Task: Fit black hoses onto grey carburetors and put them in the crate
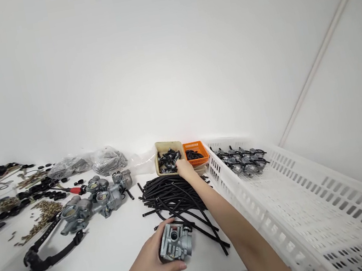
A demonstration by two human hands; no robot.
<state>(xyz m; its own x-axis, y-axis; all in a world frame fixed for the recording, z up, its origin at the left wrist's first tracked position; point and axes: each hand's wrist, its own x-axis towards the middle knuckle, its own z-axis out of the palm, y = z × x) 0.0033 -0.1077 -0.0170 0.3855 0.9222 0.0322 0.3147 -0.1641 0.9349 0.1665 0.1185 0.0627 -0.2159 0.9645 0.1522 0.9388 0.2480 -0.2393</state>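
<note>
A grey metal carburetor is gripped in my left hand, low over the table's front edge. My right hand reaches into a cream tray at the back that holds small black and metal parts; its fingertips are among those parts, and what they hold, if anything, is too small to make out. Between my hands and behind them lies a pile of black rubber hoses. Right of the cream tray is an orange basket with black pieces inside.
Several carburetors stand left of the hoses, near a black strap. Brass fittings, black caps and clear plastic bags lie farther left and back. On the right, a large white crate holds several carburetors.
</note>
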